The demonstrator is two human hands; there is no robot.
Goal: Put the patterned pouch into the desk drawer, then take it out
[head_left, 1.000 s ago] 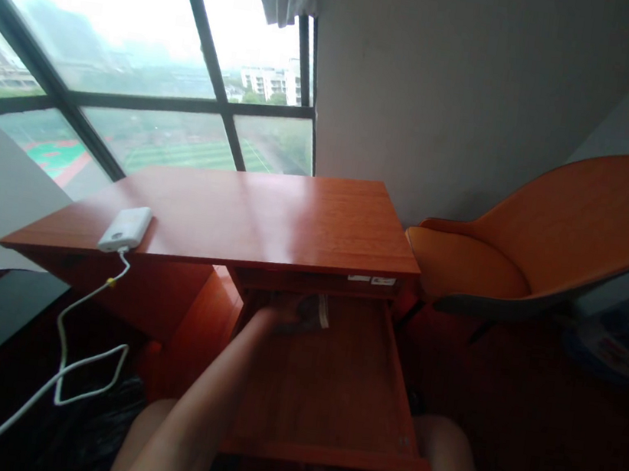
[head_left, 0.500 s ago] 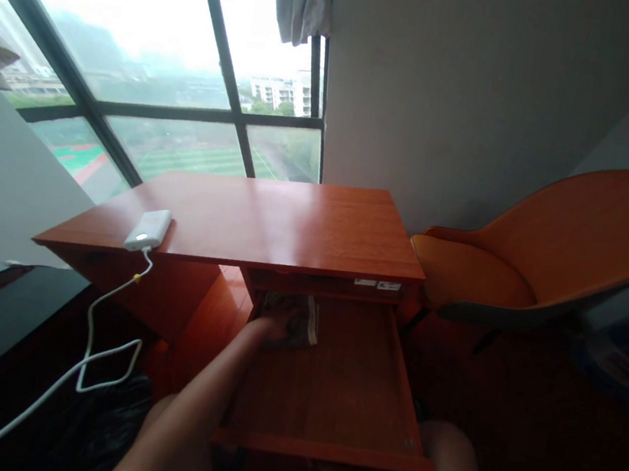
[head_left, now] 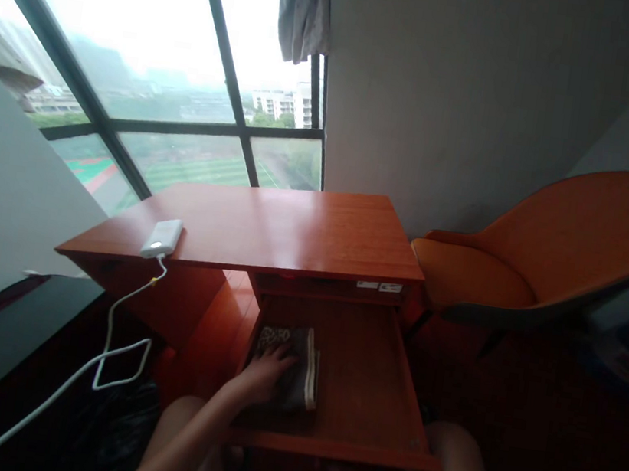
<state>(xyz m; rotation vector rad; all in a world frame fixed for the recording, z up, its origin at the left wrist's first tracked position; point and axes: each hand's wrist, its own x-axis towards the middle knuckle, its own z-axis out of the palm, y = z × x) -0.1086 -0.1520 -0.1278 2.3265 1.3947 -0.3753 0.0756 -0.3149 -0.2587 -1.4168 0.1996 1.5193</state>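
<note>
My left hand [head_left: 268, 372] reaches into the pulled-out drawer [head_left: 363, 396] and lies over a dark book [head_left: 297, 388]. Its fingers are spread on the cover, near a light patterned patch at the top. Pale edges run down the book's right side, and another thin layer shows under it. The book rests in the left half of the drawer. Below the drawer front, between my knees, is a dim patch of skin; I cannot tell whether it is my right hand or a foot.
The wooden desk [head_left: 293, 225] stands above the drawer. On its left end sits a white power bank [head_left: 163, 238] with a white cable [head_left: 111, 325] hanging down. An orange chair [head_left: 477, 276] stands to the right. Windows [head_left: 183, 87] are behind. My knees flank the drawer.
My left hand and the dark book have come from the back of the drawer toward me. More of the book shows now. The view has shifted slightly.
</note>
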